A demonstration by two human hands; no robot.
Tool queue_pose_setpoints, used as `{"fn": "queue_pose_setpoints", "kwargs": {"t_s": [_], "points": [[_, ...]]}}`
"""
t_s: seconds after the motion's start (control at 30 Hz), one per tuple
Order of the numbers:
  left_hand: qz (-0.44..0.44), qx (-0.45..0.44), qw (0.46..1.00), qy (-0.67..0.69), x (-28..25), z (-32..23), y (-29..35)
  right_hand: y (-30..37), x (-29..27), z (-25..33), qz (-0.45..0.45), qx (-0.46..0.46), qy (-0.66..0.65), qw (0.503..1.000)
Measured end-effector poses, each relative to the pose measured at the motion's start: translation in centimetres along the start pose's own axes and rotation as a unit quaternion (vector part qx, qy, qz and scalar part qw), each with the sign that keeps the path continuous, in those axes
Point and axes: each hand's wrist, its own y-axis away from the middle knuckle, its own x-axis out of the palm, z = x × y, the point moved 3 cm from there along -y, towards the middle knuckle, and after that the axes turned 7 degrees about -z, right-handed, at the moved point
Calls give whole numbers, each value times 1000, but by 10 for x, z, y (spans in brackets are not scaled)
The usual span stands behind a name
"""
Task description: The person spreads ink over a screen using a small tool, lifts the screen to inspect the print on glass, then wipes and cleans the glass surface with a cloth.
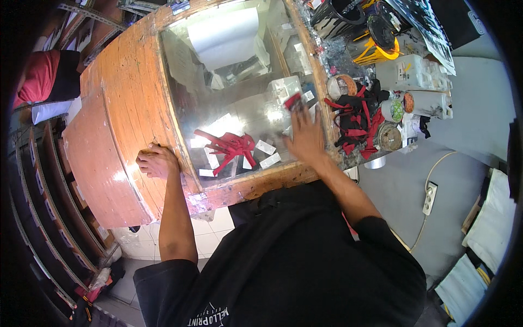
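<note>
My left hand (158, 162) rests on the wooden tabletop (136, 98), left of the glass pane, its fingers curled under; whatever they may hold is hidden. Over the right part of the glass pane (218, 103), my right hand (306, 135) is stretched out with its fingers apart. A small dark red piece of fabric (292, 102) lies right at its fingertips; I cannot tell whether they touch it. Nearer to me on the glass is a bundle of red fabric strips (234, 146). Several small white labels (266, 147) are scattered around it.
A large white sheet (224, 38) shows at the far end of the glass. Along the right edge stand tape rolls (390, 136), black-and-red straps (357, 111), paint-stained tubs (381, 41) and a clear plastic box (411, 72). Shelves (52, 201) line the left; a power strip (430, 198) hangs at right.
</note>
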Motion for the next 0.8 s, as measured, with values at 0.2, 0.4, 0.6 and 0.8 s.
{"fn": "queue_pose_setpoints", "kwargs": {"t_s": [0.2,0.4,0.6,0.8], "points": [[3,-6,1000,-4,2,2,-3,-14,12,24,97,-38,-39,994],[6,3,1000,-9,-2,1,0,-27,-7,6,49,68,6,997],[17,-2,1000,-15,-2,-1,-1,0,16,37,31,10,-163,986],[3,-5,1000,-20,6,7,-1,-2,3,32,30,16,-150,988]]}}
